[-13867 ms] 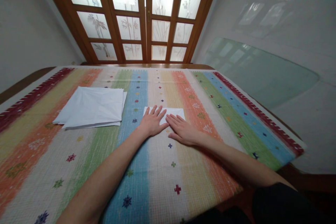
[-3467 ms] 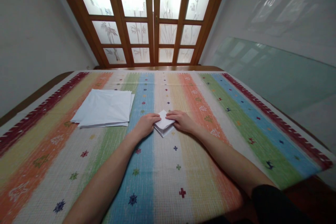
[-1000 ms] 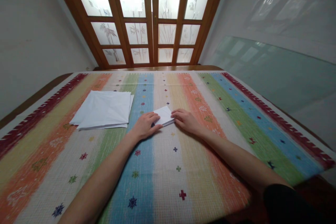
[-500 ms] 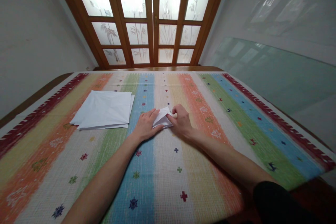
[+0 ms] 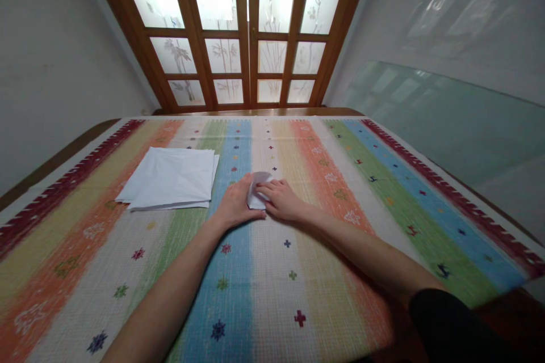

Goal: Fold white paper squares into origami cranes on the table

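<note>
A small folded white paper (image 5: 256,199) lies on the tablecloth between my two hands, with one flap raised at its upper edge. My left hand (image 5: 237,199) grips it along the left side, thumb at the near edge and fingers at the far one. Over the right part of the paper rests my right hand (image 5: 283,198), its fingers pressed on the fold and hiding some of it. To the left, a stack of white paper sheets (image 5: 172,177) lies flat, apart from both hands.
The striped tablecloth (image 5: 272,289) covers a wooden table. Beyond the far edge stand wooden doors with glass panes (image 5: 223,55). A greenish glass panel (image 5: 426,108) leans on the right wall.
My right hand has moved left over the paper, its fingers now lying across the fold. The paper's flap has turned up toward the left hand.
</note>
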A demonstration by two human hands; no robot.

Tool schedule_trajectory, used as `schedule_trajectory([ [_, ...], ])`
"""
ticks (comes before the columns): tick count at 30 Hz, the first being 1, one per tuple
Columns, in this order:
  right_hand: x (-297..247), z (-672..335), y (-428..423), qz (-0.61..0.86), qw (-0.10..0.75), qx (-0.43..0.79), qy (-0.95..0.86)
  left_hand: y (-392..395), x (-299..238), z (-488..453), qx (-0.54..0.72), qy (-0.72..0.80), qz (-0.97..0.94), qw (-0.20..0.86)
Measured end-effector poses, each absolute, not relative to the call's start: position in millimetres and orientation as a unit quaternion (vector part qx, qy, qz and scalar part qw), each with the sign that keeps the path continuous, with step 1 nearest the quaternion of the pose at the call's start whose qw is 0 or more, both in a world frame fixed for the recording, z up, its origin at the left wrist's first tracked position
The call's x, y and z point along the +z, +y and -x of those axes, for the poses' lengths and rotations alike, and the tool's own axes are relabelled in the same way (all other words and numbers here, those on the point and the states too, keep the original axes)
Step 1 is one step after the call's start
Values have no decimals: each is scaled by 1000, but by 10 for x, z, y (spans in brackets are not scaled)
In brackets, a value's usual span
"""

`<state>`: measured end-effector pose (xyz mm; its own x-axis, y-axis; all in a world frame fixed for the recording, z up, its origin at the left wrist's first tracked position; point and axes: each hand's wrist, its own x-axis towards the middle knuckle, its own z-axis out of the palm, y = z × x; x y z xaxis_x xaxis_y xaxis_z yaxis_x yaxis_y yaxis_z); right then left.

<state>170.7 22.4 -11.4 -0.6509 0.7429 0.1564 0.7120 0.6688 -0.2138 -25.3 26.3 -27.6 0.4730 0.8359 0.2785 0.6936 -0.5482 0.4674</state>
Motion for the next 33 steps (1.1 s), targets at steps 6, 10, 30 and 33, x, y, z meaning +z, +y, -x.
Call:
schedule_trajectory([
  [6, -161, -1718, 266, 390, 74, 58, -916, 255, -263, 252, 245, 468, -837, 144],
  [10, -150, -1688, 275, 369, 64, 27, -927, 266, -289, 273, 263, 451, -840, 147],
  [30, -170, -1965, 290, 367, 231, 238, -869, 298, -243, 57, 234, 589, -771, 59],
  [33, -225, -2014, 228, 346, 221, 154, -899, 298, -237, 47, 225, 593, -772, 48],
])
